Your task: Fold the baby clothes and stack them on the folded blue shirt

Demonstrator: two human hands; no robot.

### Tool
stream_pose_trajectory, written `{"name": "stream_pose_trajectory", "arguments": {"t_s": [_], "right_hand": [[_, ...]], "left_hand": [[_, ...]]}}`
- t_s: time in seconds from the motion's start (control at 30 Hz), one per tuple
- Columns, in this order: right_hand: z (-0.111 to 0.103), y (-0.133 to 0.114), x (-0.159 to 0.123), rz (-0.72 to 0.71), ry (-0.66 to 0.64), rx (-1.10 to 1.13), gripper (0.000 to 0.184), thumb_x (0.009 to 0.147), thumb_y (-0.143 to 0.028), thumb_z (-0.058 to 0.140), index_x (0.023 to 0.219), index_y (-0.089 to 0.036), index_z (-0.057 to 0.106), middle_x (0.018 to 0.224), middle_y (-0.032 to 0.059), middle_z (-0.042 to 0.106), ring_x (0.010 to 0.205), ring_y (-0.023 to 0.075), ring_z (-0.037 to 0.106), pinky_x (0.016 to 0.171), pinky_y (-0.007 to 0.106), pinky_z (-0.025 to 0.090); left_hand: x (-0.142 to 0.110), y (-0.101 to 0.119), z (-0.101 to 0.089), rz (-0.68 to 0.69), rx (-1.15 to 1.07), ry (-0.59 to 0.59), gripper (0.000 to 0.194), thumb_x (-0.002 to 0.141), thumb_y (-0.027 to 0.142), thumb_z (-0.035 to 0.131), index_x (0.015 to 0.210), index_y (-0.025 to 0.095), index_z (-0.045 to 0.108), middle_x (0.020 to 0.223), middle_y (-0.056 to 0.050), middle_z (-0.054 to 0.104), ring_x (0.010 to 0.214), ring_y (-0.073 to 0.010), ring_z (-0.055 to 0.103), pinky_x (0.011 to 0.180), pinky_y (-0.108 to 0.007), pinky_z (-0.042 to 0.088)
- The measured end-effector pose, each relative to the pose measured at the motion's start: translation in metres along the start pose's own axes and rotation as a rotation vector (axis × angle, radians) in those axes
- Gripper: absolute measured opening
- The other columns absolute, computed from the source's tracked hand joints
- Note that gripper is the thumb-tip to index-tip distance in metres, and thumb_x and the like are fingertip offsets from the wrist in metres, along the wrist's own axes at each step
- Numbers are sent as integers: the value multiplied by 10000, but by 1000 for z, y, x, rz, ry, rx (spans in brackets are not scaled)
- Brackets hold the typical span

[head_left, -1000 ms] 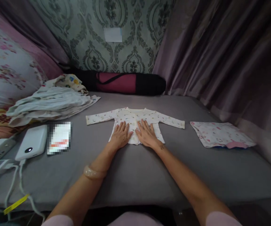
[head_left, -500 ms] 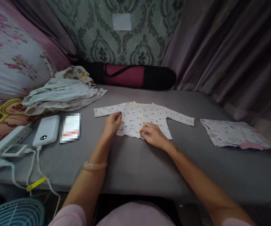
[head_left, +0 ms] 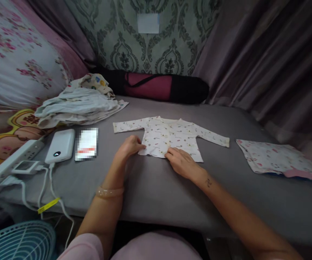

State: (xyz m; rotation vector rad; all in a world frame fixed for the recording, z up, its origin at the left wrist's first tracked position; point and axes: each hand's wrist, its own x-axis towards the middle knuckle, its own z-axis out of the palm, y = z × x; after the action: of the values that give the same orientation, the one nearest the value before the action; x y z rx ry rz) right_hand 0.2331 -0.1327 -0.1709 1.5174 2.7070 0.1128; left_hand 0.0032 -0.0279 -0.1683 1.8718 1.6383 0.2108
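A small white long-sleeved baby shirt [head_left: 172, 134] with a scattered print lies flat, its neckline away from me and both sleeves spread. At its lower left corner, my left hand [head_left: 130, 147] has thumb and fingers closed on the edge of the cloth. My right hand [head_left: 181, 162] rests at the middle of the bottom hem, its bent fingers pinching the hem. The hem is slightly rippled between the two hands. My right fingertips are partly hidden behind the hand.
On the grey bed surface [head_left: 150, 184], a folded printed cloth [head_left: 277, 157] lies right. To the left are a heap of clothes [head_left: 77, 104], a white power bank [head_left: 60, 145], a blurred-out packet [head_left: 87, 144], and a power strip [head_left: 12, 168] with cables. A black-and-maroon bag [head_left: 147, 86] lies along the wall.
My left hand has come down from the shirt's left side, under the sleeve, to the lower left corner. My right hand stays at the hem. The whole view has shifted slightly.
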Motion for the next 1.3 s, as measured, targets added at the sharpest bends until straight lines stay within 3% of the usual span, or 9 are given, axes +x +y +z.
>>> {"name": "stream_pose_trajectory", "arguments": {"t_s": [0.3, 0.4, 0.5, 0.57, 0.67, 0.77, 0.97, 1.13, 1.3], "right_hand": [[-14, -9, -1, 47, -49, 9, 270, 870, 1, 403, 992, -161, 583, 1025, 92, 579, 927, 205, 526, 765, 315, 406], [-23, -5, 0, 42, -95, 132, 216, 891, -69, 442, 978, -175, 610, 1009, 76, 609, 910, 187, 560, 767, 298, 417], [-24, 3, 6, 96, -13, 275, 233, 948, -197, 414, 1008, -201, 639, 1042, 68, 642, 960, 181, 582, 836, 303, 426], [-16, 9, 13, 208, 110, 288, 322, 971, -238, 355, 1162, -178, 607, 1230, 112, 602, 1150, 214, 527, 975, 358, 379], [8, 14, 23, 352, 167, 249, 502, 978, -326, 310, 1410, -87, 406, 1521, 166, 318, 1414, 266, 237, 1139, 458, 168], [28, 13, 27, 397, 82, 270, 618, 980, -409, 264, 1478, -42, 274, 1569, 166, 173, 1453, 266, 109, 1163, 475, 52], [38, 11, 25, 414, 48, 382, 683, 970, -497, 214, 1502, -69, 224, 1579, 140, 133, 1460, 241, 76, 1166, 460, 2], [27, 32, 27, 429, -43, 629, 676, 970, -512, 118, 1508, -119, 225, 1580, 101, 159, 1460, 195, 86, 1170, 446, 39], [20, 73, 24, 628, 196, 427, 585, 978, -379, 197, 1488, -101, 271, 1581, 106, 173, 1461, 208, 62, 1165, 459, -11]], "left_hand": [[5, -10, 0, 20, -66, -37, 270, 688, 246, 657, 937, 152, 614, 808, -31, 653, 676, -147, 584, 541, -220, 408], [6, -13, 2, 57, -36, 47, 281, 717, 232, 631, 985, 146, 611, 812, -40, 653, 696, -161, 599, 587, -240, 442], [8, -8, 12, 296, 21, 309, 264, 823, 260, 540, 1058, 156, 600, 944, -85, 662, 879, -204, 622, 768, -303, 486], [9, 1, 26, 524, 68, 406, 297, 903, 290, 438, 1125, 152, 579, 1122, -128, 635, 1065, -223, 587, 912, -346, 461], [10, 14, 54, 694, 200, 329, 401, 955, 294, 331, 1263, 112, 512, 1388, -173, 493, 1326, -255, 415, 1085, -414, 339], [11, 19, 76, 633, 375, 202, 482, 963, 331, 315, 1375, 109, 431, 1493, -162, 375, 1413, -301, 268, 1141, -491, 232], [13, 15, 79, 555, 455, 96, 558, 966, 427, 285, 1434, 136, 378, 1528, -134, 307, 1421, -311, 234, 1141, -519, 219], [7, 24, 76, 722, 340, 245, 529, 989, 380, 225, 1433, 132, 370, 1512, -137, 348, 1432, -234, 231, 1154, -477, 220], [1, 30, 88, 788, 423, 179, 588, 984, 471, 218, 1451, 142, 359, 1532, -129, 306, 1442, -254, 188, 1160, -482, 195]]}}
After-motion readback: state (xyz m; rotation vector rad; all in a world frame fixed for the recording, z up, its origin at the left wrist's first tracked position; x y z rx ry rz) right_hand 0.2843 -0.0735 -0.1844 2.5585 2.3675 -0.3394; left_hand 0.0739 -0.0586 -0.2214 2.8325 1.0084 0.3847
